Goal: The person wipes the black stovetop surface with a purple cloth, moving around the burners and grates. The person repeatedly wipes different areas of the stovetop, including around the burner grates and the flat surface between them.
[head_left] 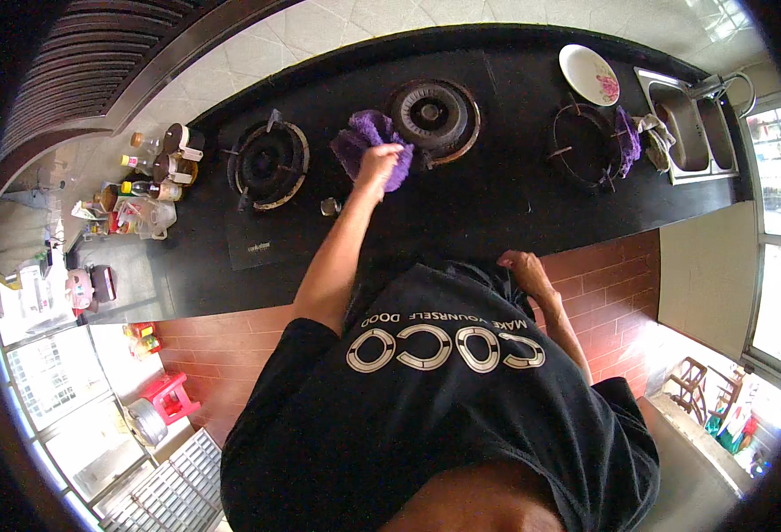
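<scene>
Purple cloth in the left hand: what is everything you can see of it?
The purple cloth looks soft and shaggy. It lies bunched and creased on the black cooktop between two burners, close to the right one. The left hand grips its right side; whether it is damp can't be told.

Worktop (488,199): black, glossy, long, running left to right. Items on or set into it, left to right:

- Pink item (80,288), left end; kind unclear.
- Dark box (104,284), just beside it.
- Bottles (153,190), several, yellow-capped among them; left.
- Jars (177,138), dark-topped, far side of the bottles.
- Clear plastic (149,216), near side of the bottles.
- Left burner (270,163), round, ringed.
- Knob (330,207), metallic, near side.
- Purple cloth (351,151), bunched between the burners.
- Middle burner (429,113), round, brown-edged.
- Pan support (561,152), dark ring, right.
- Plate (585,71), white, pink-flowered, far right.
- Second purple cloth (626,142), at the support's right side.
- Grey cloth (656,140), beside the sink.
- Sink (702,176), steel, two-bowled, right end.
</scene>
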{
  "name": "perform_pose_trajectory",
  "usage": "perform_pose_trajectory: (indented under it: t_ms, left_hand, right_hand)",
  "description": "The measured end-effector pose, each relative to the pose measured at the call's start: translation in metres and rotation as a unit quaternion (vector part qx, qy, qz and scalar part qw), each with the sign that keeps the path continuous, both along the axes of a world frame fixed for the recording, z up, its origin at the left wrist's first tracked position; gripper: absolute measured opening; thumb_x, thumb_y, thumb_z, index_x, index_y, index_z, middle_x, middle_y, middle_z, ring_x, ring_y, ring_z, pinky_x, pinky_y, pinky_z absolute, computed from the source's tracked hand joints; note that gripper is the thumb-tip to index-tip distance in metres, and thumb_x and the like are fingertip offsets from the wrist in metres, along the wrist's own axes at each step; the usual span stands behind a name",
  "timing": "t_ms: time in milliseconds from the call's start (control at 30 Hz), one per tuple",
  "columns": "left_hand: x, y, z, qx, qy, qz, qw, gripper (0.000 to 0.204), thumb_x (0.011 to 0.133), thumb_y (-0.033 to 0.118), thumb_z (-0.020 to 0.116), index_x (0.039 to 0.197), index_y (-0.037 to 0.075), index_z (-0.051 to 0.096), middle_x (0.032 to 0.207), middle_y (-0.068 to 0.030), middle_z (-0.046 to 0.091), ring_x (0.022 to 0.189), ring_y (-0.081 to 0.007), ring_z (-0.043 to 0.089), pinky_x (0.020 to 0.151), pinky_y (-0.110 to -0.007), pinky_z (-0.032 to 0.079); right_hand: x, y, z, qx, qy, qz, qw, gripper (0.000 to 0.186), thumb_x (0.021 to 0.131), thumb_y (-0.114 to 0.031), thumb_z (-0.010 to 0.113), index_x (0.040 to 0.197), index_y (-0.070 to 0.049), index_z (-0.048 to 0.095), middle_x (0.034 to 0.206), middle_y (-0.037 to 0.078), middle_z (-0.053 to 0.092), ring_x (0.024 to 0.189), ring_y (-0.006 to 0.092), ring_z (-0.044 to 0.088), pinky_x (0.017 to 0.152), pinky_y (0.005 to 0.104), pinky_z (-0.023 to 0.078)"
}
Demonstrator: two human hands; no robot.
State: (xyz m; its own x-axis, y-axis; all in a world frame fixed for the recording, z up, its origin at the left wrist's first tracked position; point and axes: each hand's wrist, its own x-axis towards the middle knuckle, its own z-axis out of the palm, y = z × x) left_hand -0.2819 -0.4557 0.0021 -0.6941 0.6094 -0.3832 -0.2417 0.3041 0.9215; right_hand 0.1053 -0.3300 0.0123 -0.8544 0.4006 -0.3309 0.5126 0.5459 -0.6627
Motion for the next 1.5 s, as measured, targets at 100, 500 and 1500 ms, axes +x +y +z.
perform_pose_trajectory:
  t_ms: [100, 500, 1500]
  left_hand:
    - [-0.043, -0.016, 0.026, 0.013, 0.082, 0.015, 0.996, 0.03, 0.076, -0.001, 0.054, 0.101, 0.002, 0.071, 0.093, -0.0058, 0.069, 0.082, -0.0129, 0.061, 0.074, -0.025, 0.047]
    - [-0.154, -0.004, 0.033, -0.185, 0.394, -0.022, 0.9, 0.057, 0.075, 0.04, 0.065, 0.114, -0.002, 0.065, 0.114, -0.0255, 0.063, 0.11, -0.0399, 0.058, 0.1, -0.044, 0.043]
    - [0.129, 0.036, 0.029, -0.243, 0.354, -0.201, 0.88, 0.042, 0.077, 0.035, 0.069, 0.1, 0.001, 0.064, 0.108, -0.0187, 0.059, 0.095, -0.0395, 0.063, 0.082, -0.048, 0.052]
  right_hand:
    - [-0.011, 0.009, 0.02, 0.016, 0.021, 0.01, 1.0, 0.016, 0.09, -0.013, 0.056, 0.092, -0.003, 0.068, 0.092, 0.017, 0.069, 0.09, 0.0364, 0.066, 0.077, 0.0421, 0.052]
    - [0.001, 0.002, 0.014, -0.01, -0.027, -0.024, 0.999, 0.02, 0.088, -0.008, 0.053, 0.103, -0.005, 0.066, 0.098, 0.022, 0.067, 0.093, 0.0406, 0.063, 0.079, 0.0483, 0.051]
    - [-0.033, 0.003, 0.024, -0.041, 0.085, 0.02, 0.995, 0.018, 0.086, -0.004, 0.057, 0.099, -0.001, 0.067, 0.096, 0.017, 0.07, 0.093, 0.0316, 0.067, 0.081, 0.0374, 0.052]
